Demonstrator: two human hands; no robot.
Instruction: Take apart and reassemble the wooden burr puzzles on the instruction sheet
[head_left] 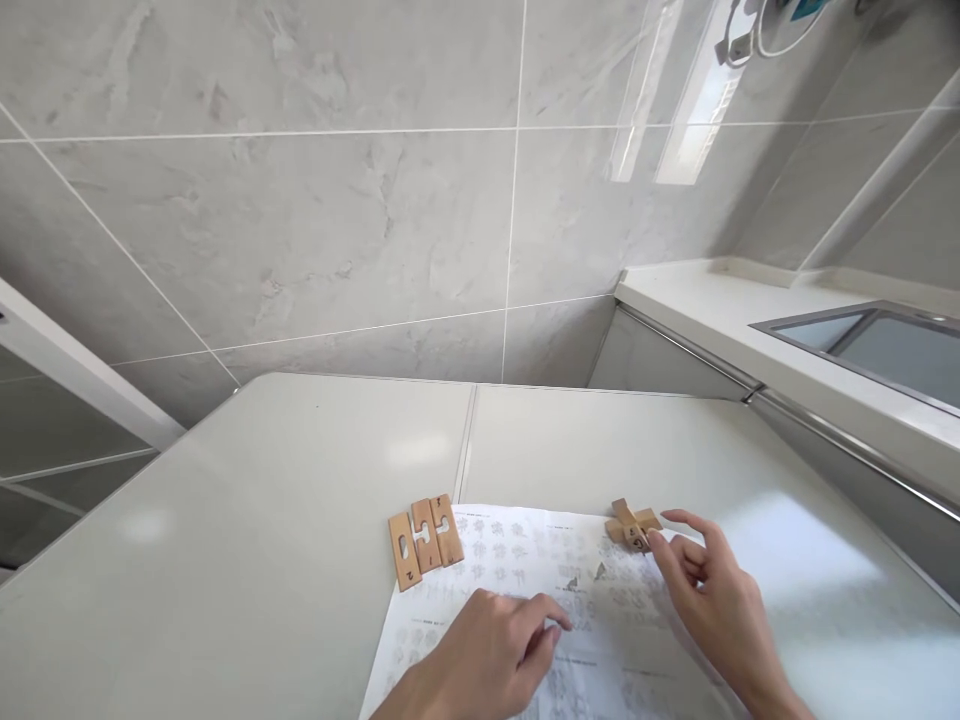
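A printed sheet of paper with rows of small diagrams lies on the white table. My left hand rests over its lower part, fingers loosely bent, thumb and index finger a little apart with nothing between them. On the sheet's upper right edge sits a cross-shaped wooden interlocking puzzle, with dark marks on one piece. Beside it is my right hand; its thumb tip is at the puzzle's right side, the index finger reaches out apart from the thumb, and the other fingers curl in. Whether the thumb touches the wood is hard to tell.
Three flat wooden pieces with cut-outs and handwritten numbers lie side by side at the sheet's upper left corner. A seam crosses the table. Behind stands a grey tiled wall; at right, a white counter with a sink.
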